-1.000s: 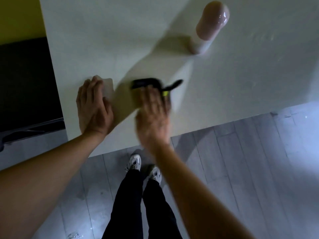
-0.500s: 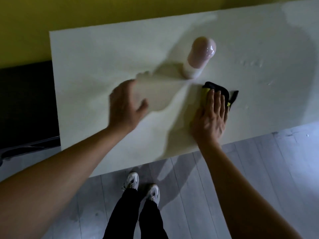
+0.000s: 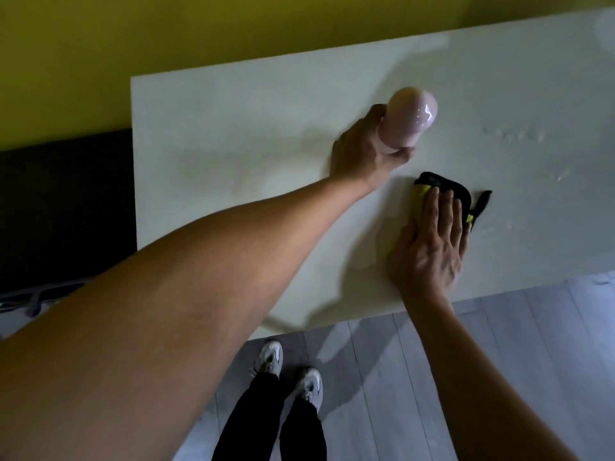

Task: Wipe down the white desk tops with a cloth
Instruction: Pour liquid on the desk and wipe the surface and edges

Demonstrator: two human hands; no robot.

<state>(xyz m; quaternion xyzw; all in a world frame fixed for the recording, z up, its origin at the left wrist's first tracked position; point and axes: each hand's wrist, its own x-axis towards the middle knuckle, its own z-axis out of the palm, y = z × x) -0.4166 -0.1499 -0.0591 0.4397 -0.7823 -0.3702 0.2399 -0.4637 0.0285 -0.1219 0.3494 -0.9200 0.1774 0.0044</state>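
Note:
A white desk top (image 3: pixel 233 154) fills the middle of the view. On its near right part lies a black and yellow cloth (image 3: pixel 429 188), and my right hand (image 3: pixel 429 247) presses flat on it with straight fingers. A pale pink bottle with a rounded top (image 3: pixel 509 118) stands further back on the desk. My left hand (image 3: pixel 362 151) reaches across and grips the bottle around its lower part.
A yellow wall (image 3: pixel 166 31) runs behind the desk. To the left of the desk sits a dark, low surface (image 3: pixel 63 201). Grey plank floor (image 3: pixel 515 344) and my shoes (image 3: pixel 289 371) lie below the desk's near edge. Faint wet streaks (image 3: pixel 512 134) mark the desk's right side.
My left hand moved from the desk's left side rightward and took hold of the pink bottle. My right hand slid the cloth to the right and now rests on it.

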